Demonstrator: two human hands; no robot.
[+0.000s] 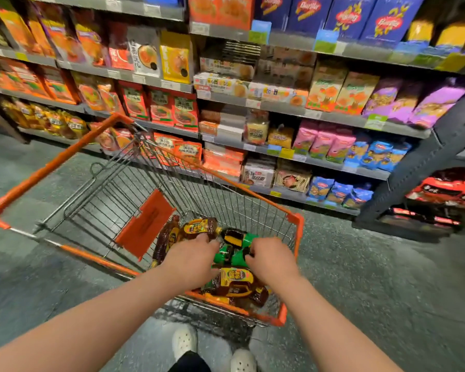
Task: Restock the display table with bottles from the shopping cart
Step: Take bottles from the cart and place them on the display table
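An orange-rimmed wire shopping cart (65,154) stands in front of me in a shop aisle. Several bottles lie in its near end. They are brown bottles with yellow labels (199,226) and green-wrapped bottles (231,257). Another brown bottle (236,280) lies closest to me. Both arms reach down into the cart. My left hand (191,256) curls its fingers over the end of the far brown bottle. My right hand (271,259) grips the right end of a green bottle. No display table is in view.
The cart's orange seat flap (145,224) stands left of the bottles. Shelves of noodle and pasta packets (253,103) run close behind the cart. A dark slanted steel post (427,162) and red crates (446,194) are on the right. My white shoes (184,340) stand on grey floor.
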